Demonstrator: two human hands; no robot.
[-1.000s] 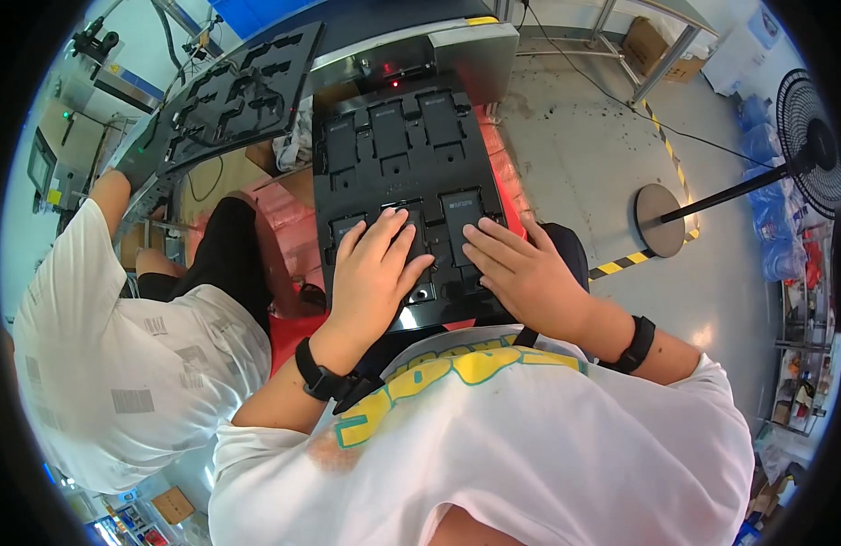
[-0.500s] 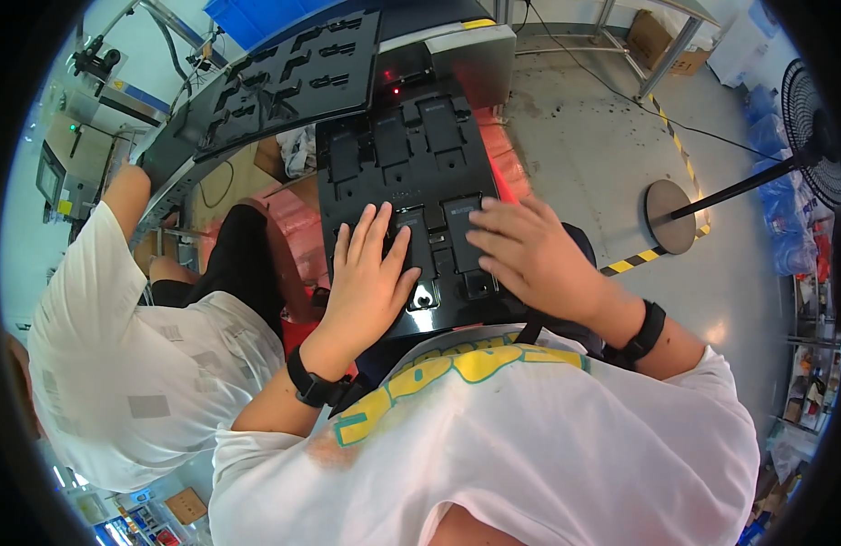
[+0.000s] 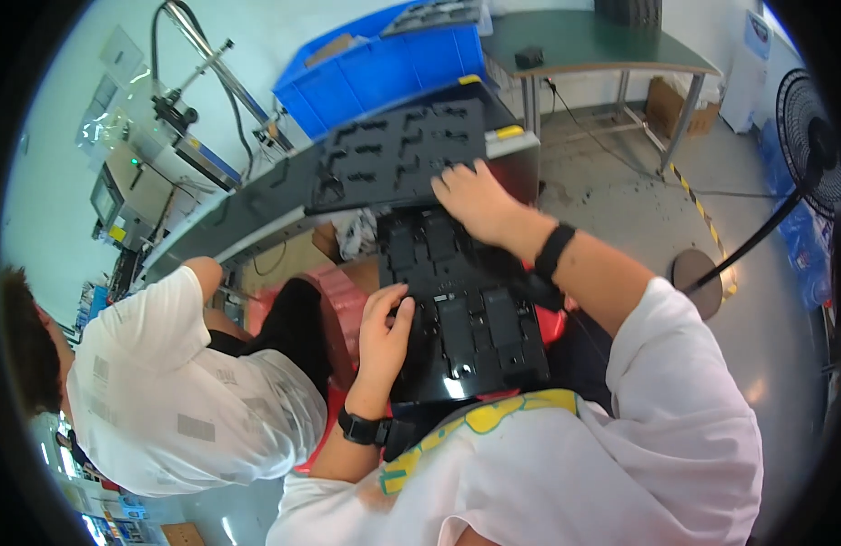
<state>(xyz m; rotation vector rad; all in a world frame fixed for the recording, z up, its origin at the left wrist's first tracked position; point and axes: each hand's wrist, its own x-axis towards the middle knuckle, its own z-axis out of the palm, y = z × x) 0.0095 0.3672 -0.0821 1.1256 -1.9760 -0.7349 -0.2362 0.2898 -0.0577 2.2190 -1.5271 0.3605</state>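
A black tray (image 3: 418, 386) lies across my lap, with several flat black rectangular pieces (image 3: 505, 318) in its recesses. My left hand (image 3: 382, 346) is closed at the left edge of this tray, fingers bent around it. Beyond it, a second black tray (image 3: 387, 136) with several hook-shaped hollows lies on the conveyor. My right hand (image 3: 479, 205) reaches forward to that tray's near right corner, its fingers bent over the edge. The undersides of both grips are hidden.
A co-worker in a white shirt (image 3: 179, 391) sits close on my left, beside the curved conveyor (image 3: 220, 218). A blue bin (image 3: 384, 77) and green table (image 3: 584, 41) stand beyond. A black fan (image 3: 807, 136) rises on the right.
My right hand has moved from the lap tray forward to the conveyor tray. The left hand has shifted to the lap tray's left edge. The view has tilted up, showing more of the bin and table.
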